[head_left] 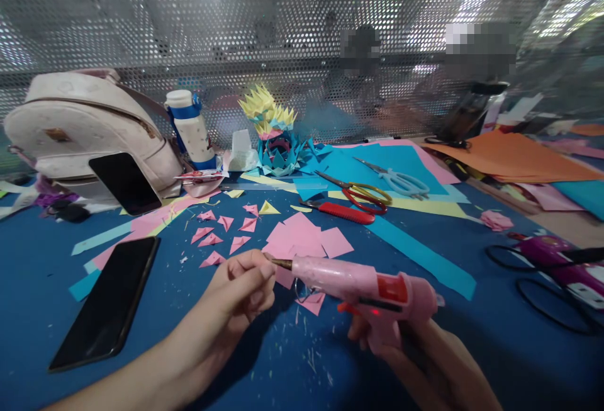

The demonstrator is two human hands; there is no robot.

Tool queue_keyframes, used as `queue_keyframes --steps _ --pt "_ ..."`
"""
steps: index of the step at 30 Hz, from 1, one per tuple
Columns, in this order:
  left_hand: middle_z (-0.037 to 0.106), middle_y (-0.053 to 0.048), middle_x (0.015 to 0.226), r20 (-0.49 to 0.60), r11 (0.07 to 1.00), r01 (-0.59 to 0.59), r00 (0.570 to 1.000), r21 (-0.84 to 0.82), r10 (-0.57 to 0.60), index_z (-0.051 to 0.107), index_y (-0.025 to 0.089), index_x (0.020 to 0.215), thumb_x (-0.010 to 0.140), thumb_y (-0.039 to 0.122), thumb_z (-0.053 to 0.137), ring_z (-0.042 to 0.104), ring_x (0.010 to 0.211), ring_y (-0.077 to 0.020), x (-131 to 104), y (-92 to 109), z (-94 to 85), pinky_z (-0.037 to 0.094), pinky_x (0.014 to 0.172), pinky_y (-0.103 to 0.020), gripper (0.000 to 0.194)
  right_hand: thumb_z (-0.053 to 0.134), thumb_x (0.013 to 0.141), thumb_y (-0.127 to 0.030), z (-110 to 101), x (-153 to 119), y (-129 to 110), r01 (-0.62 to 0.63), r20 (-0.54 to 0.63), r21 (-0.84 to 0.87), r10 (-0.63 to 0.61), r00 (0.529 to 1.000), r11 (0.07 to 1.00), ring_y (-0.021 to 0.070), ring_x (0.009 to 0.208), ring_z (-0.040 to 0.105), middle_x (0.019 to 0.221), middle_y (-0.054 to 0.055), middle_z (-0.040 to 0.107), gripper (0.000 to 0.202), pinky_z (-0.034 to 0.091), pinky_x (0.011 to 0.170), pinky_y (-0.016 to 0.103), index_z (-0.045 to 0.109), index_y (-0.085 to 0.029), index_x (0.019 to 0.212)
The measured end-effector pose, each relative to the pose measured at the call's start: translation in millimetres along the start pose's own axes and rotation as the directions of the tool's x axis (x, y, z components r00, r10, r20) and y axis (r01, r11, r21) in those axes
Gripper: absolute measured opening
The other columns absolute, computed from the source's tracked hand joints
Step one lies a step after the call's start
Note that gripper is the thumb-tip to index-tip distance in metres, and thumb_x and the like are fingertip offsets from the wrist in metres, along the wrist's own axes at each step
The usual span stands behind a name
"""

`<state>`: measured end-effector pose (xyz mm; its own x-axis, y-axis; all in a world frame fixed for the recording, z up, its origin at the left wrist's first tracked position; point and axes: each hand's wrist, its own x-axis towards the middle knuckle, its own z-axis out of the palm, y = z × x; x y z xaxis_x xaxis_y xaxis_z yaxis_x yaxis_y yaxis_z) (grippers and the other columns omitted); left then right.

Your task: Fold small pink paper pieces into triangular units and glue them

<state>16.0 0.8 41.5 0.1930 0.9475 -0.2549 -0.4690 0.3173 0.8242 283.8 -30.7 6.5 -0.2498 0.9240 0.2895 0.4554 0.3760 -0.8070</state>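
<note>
A pink hot glue gun (346,275) is gripped by its handle in my right hand (415,348), its metal nozzle pointing left. A small red light glows on its side. My left hand (243,285) is closed in a pinch right at the nozzle tip; what its fingers hold, if anything, is hidden. Just beyond lie a pile of pink paper squares (297,235) and several small folded pink triangles (211,240). One yellow folded triangle (268,208) sits near them. Below the nozzle, another pink paper piece (311,302) rests on the blue table (292,367).
Behind are a red-handled cutter (344,212), scissors (365,197), light-blue scissors (406,183), blue paper sheets (340,162) and a folded-paper model (278,146). Phones (106,304), a backpack (89,128) and a bottle (191,131) stand left. A corded purple device (561,260) lies right.
</note>
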Motion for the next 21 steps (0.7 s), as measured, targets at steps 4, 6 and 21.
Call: queue_keyframes --steps 4,6,21 --pt "0.036 0.006 0.063 0.019 0.995 0.061 0.998 -0.085 -0.060 0.053 0.017 0.068 0.076 0.041 0.089 0.023 0.057 -0.0087 -6 4 4.8 0.026 0.053 -0.020 0.044 0.060 0.096 -0.033 0 1 -2 0.008 0.021 0.017 -0.008 1.000 1.000 0.0206 0.082 0.076 0.098 0.007 0.077 0.030 0.062 0.074 0.021 0.069 -0.024 0.123" --pt "0.035 0.007 0.063 0.034 0.989 0.079 0.997 -0.126 -0.076 0.057 0.016 0.071 0.073 0.041 0.091 0.022 0.057 -0.0081 -7 5 6.4 0.026 0.052 -0.020 0.043 0.063 0.095 -0.032 1 0 2 0.025 -0.007 -0.011 -0.025 1.000 1.000 0.0203 0.082 0.077 0.100 0.006 0.078 0.031 0.062 0.075 0.020 0.069 -0.026 0.125" --pt "0.035 0.006 0.064 0.187 0.932 0.113 0.981 -0.345 -0.049 0.068 0.011 0.073 0.079 0.024 0.088 0.025 0.056 -0.0057 -6 6 7.2 0.034 0.053 -0.016 0.025 0.067 0.094 -0.045 13 -7 0 0.035 -0.136 -0.206 -0.064 0.989 0.978 0.0238 0.097 0.075 0.105 0.006 0.078 0.025 0.061 0.091 0.031 0.076 -0.026 0.108"
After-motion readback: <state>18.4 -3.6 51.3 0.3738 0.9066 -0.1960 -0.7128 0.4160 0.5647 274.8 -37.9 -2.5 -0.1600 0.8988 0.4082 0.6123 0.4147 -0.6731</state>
